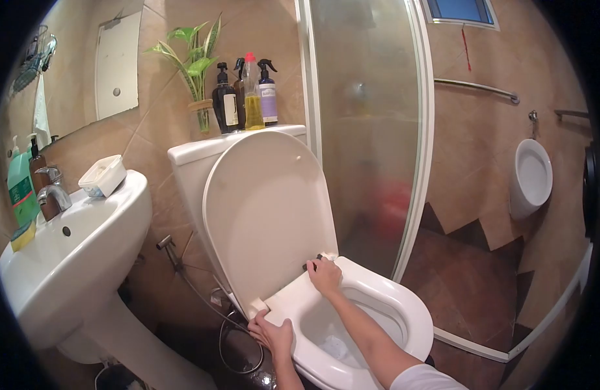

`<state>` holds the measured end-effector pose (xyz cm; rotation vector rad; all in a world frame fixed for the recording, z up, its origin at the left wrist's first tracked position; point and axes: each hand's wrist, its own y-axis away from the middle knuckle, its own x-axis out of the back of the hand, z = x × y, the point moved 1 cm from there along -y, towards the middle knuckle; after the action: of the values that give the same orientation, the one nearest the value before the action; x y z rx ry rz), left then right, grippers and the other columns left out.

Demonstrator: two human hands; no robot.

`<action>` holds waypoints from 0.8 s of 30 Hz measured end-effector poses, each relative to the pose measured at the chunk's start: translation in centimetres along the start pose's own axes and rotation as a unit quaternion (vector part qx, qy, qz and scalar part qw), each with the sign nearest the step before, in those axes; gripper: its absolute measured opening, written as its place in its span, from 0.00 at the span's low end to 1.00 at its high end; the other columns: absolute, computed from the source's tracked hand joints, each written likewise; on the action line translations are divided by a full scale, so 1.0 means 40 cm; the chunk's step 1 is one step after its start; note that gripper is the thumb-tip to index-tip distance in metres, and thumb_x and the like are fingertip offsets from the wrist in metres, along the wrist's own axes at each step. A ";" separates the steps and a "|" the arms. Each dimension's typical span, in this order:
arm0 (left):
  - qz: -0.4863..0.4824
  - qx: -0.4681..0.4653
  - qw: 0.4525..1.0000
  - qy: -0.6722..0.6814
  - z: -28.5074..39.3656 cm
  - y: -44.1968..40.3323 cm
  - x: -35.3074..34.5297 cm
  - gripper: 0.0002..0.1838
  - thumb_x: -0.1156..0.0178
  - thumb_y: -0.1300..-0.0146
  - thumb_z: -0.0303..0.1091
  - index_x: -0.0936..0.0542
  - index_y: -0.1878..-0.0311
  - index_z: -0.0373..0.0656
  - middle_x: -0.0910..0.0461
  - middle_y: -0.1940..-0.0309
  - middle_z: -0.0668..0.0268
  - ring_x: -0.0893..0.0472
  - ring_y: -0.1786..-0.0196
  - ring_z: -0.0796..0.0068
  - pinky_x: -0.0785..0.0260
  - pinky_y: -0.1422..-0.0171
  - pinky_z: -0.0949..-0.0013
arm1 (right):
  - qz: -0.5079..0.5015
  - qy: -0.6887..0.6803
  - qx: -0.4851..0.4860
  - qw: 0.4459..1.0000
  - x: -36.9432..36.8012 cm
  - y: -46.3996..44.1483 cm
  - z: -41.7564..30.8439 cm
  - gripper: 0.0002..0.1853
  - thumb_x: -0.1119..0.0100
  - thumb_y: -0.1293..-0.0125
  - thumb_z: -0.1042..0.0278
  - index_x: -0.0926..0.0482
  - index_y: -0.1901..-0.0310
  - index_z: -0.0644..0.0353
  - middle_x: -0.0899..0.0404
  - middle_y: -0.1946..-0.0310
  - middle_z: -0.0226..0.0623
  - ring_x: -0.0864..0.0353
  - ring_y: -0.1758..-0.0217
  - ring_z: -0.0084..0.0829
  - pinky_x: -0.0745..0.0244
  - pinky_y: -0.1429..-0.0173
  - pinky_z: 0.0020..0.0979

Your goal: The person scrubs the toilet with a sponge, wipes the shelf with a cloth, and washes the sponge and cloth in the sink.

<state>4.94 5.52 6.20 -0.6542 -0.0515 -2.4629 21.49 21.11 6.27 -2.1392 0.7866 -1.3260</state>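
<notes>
I had two hands at one toilet (413,311), its single lid (267,201) upright against the tank (183,152). My left hand (274,335) touched the near-left rear corner by one hinge (258,305), thumb apart from the fingers. My right hand (326,276) was at the far-right hinge (327,256), fingers bent close together at one small dark piece (311,264); I couldn't tell whether they clamped it. My right forearm crossed the bowl (332,325), hiding part of it. Four bottles (226,104) and one plant (199,65) stood on the tank; left, one sink (111,221) held one white box (103,175) and one sponge (23,236). Far right hung one urinal (533,175).
</notes>
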 end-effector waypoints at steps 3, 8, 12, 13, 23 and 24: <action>0.009 0.005 1.000 0.003 0.000 0.001 -0.002 0.36 0.32 0.61 0.31 0.32 0.43 0.45 0.39 0.44 0.53 0.39 0.38 0.48 0.46 0.32 0.48 | 0.010 -0.002 0.001 1.000 -0.002 0.001 0.003 0.15 0.44 0.37 0.50 0.14 0.67 0.50 0.20 0.71 0.38 0.19 0.65 0.41 0.26 0.60 0.43; 0.027 -0.012 0.999 0.021 -0.008 0.002 -0.007 0.34 0.33 0.60 0.30 0.31 0.44 0.45 0.39 0.44 0.53 0.39 0.38 0.49 0.48 0.31 0.50 | 0.005 -0.013 0.002 1.000 0.006 0.002 0.002 0.16 0.45 0.36 0.50 0.14 0.66 0.51 0.20 0.70 0.39 0.19 0.64 0.42 0.25 0.58 0.43; 0.026 -0.003 0.999 0.022 0.003 0.005 -0.006 0.34 0.33 0.60 0.30 0.31 0.44 0.45 0.38 0.44 0.53 0.39 0.38 0.49 0.48 0.30 0.51 | 0.001 -0.028 0.002 1.000 0.007 0.004 0.006 0.16 0.45 0.35 0.50 0.15 0.66 0.52 0.20 0.70 0.40 0.19 0.64 0.42 0.25 0.57 0.44; 0.029 -0.001 0.999 0.020 -0.002 0.002 -0.009 0.34 0.33 0.60 0.30 0.31 0.44 0.45 0.38 0.44 0.53 0.39 0.38 0.49 0.48 0.30 0.51 | 0.003 -0.028 -0.001 1.000 0.004 0.004 0.009 0.16 0.45 0.35 0.50 0.15 0.66 0.52 0.20 0.70 0.40 0.19 0.64 0.42 0.25 0.57 0.44; 0.030 -0.001 1.000 0.004 -0.004 -0.004 -0.009 0.32 0.35 0.59 0.31 0.30 0.46 0.41 0.37 0.46 0.51 0.38 0.39 0.48 0.48 0.30 0.52 | 0.001 -0.047 0.012 0.999 0.011 0.004 0.008 0.16 0.45 0.35 0.51 0.15 0.68 0.54 0.18 0.65 0.41 0.18 0.62 0.43 0.24 0.56 0.44; 0.031 -0.002 1.000 0.004 -0.004 -0.003 -0.009 0.32 0.35 0.59 0.31 0.30 0.46 0.41 0.37 0.46 0.51 0.38 0.39 0.48 0.48 0.30 0.52 | 0.001 -0.046 0.012 0.999 0.011 0.004 0.009 0.16 0.45 0.35 0.51 0.15 0.68 0.54 0.17 0.65 0.42 0.18 0.62 0.43 0.24 0.57 0.44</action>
<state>5.07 5.81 5.91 -0.6390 -0.0221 -2.4061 21.93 20.72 6.29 -2.1641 0.7324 -1.2204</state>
